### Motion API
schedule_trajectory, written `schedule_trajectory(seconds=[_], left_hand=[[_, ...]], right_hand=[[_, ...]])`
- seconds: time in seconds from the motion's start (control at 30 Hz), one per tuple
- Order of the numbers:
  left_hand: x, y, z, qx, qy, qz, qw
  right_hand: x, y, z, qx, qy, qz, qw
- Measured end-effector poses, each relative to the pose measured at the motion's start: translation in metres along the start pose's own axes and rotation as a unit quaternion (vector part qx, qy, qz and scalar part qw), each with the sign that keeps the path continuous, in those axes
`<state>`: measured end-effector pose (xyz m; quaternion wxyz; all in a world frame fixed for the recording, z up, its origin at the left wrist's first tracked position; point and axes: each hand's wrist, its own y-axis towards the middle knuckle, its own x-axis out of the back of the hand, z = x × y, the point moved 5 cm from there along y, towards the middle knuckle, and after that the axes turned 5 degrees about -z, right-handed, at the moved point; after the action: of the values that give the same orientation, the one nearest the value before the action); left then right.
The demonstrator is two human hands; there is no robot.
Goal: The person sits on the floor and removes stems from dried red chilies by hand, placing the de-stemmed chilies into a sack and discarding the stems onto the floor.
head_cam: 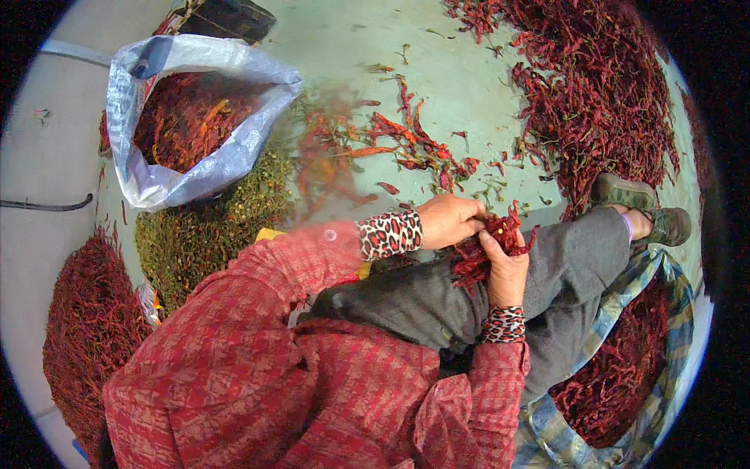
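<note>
My right hand (507,267) holds a bunch of dried red chilli peppers (477,261) above my lap, thumb across the top. At the bunch's upper left edge, the thumb and fingers of my left hand (451,221) are pinched together on it; what lies between those fingertips is hidden. Both wrists have leopard-print cuffs. Beyond my left hand, loose dried chillies (419,143), some orange, are scattered on the pale floor (351,35) with bits of stem.
A white and blue woven sack (205,55) of chillies stands at upper left, beside a heap of stems (217,234). Red chilli heaps lie at upper right (592,88) and lower left (88,334). A checked sack (679,328) of chillies sits at right, near my shoes (668,225).
</note>
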<state>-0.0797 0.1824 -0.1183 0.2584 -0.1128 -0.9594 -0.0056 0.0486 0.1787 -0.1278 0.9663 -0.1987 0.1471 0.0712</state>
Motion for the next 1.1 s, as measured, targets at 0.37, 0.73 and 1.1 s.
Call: schedule_trajectory(seconds=[0.37, 0.73, 1.1], left_hand=[[-0.003, -0.007, -0.004, -0.029, 0.114, -0.045, 0.992], [-0.042, 0.018, 0.026, 0.013, 0.142, 0.095, 0.985], [0.048, 0.031, 0.131, -0.138, 0.565, -0.090, 0.809]], right_hand=[[0.007, -0.002, 0.004, 0.087, -0.073, -0.061, 0.992], [0.037, -0.023, 0.015, 0.059, 0.021, -0.156, 0.986], [0.035, -0.007, 0.010, 0.058, 0.084, -0.122, 0.987]])
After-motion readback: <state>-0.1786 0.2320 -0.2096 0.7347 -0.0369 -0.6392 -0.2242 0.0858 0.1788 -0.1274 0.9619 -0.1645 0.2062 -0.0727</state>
